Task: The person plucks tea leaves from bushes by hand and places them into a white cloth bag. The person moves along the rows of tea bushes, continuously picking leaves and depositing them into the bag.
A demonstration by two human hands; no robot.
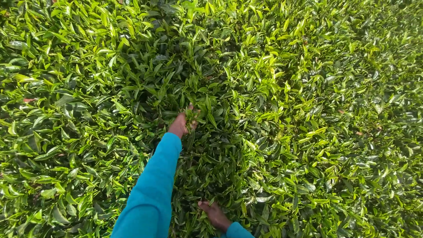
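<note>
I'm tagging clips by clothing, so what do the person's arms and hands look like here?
Both arms wear long, plain teal-blue sleeves reaching to the wrists, with no visible markings. The left sleeve shows almost full length; only the cuff of the right sleeve shows. The left hand and right hand are bare, without gloves.

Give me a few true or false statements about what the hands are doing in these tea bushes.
1. The left hand grips a small bunch of green leaves. True.
2. The arm reaching forward wears a red sleeve. False: the sleeve is turquoise.
3. The right hand is low in the picture, in among the foliage. True.
4. The hands work over a wooden table. False: dense leafy bushes fill the whole view.
</note>
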